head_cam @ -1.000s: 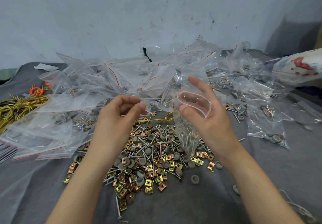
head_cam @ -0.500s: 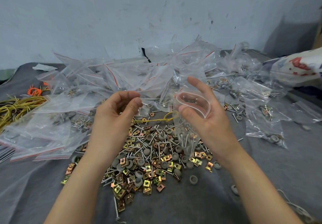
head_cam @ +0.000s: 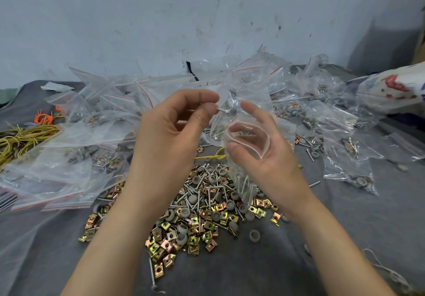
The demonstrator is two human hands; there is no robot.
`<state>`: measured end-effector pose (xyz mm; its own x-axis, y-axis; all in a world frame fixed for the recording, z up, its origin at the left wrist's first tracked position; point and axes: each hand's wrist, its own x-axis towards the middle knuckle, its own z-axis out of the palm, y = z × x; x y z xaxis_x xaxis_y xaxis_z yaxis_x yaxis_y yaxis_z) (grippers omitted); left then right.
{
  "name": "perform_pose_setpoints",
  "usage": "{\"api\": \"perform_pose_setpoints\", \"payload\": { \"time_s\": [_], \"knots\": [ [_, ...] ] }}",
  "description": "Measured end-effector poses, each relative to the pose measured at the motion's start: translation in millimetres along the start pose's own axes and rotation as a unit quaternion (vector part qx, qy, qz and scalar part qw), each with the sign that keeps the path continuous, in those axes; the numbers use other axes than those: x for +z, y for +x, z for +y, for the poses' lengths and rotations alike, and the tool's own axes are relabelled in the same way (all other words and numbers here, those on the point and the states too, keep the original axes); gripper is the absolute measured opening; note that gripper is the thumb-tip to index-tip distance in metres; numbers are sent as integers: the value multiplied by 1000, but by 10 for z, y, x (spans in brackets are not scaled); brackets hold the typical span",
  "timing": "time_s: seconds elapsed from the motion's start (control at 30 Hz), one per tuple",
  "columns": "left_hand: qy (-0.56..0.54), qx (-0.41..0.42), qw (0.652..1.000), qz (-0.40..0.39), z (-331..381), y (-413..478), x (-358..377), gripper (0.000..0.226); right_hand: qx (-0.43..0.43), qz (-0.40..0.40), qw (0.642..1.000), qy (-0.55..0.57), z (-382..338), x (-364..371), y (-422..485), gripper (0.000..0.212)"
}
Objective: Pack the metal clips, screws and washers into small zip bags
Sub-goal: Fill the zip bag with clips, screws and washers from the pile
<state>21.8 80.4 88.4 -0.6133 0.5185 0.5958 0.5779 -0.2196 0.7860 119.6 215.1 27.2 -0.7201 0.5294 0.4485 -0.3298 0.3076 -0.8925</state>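
**Screw pinched beside the mouth of an open zip bag**

Nearest the camera, two bare forearms reach out over a grey cloth (head_cam: 345, 231). A stray screw (head_cam: 151, 272) lies alone on it by the bottom edge. Just beyond, between the wrists, a loose pile spreads over the cloth. It holds gold and copper-coloured metal clips (head_cam: 190, 233), grey cup-shaped washers (head_cam: 254, 235) and, at its far side, silvery loose screws (head_cam: 208, 188).

Above the pile, the right hand (head_cam: 271, 157) grips a small clear zip bag (head_cam: 241, 173). The thumb is on the near lip and the fingers curl behind the far one. The red-lined mouth is spread into a loop, and the forefinger sticks up past it. The bag hangs down over the pile, with several screws gathered in its bottom.

The left hand (head_cam: 165, 139) is raised just left of the bag's mouth. Its thumb and forefinger pinch a screw (head_cam: 222, 109), and the other fingers are curled in. Only the screw's pale shaft shows, pointing towards the bag but not inside it.

Farther back, a heap of empty bags (head_cam: 99, 121) covers the cloth. Filled bags (head_cam: 347, 171) lie to the right, coils of yellow wire (head_cam: 23, 137) and orange wire (head_cam: 43, 118) to the left. A printed plastic sack (head_cam: 395, 88) juts in from the right edge. Behind everything stands a scuffed pale wall (head_cam: 207, 19).
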Motion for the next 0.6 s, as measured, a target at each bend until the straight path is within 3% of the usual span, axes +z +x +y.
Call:
{"api": "perform_pose_setpoints", "payload": {
  "time_s": [0.37, 0.6],
  "knots": [
    [222, 76, 963, -134, 144, -8, 82, 22, 2, -11, 1000, -21, 51, 17, 12, 73],
    [247, 82, 953, -155, 129, -17, 93, 17, 3, -9, 1000, -12, 54, 12, 26, 71]
  ]
}}
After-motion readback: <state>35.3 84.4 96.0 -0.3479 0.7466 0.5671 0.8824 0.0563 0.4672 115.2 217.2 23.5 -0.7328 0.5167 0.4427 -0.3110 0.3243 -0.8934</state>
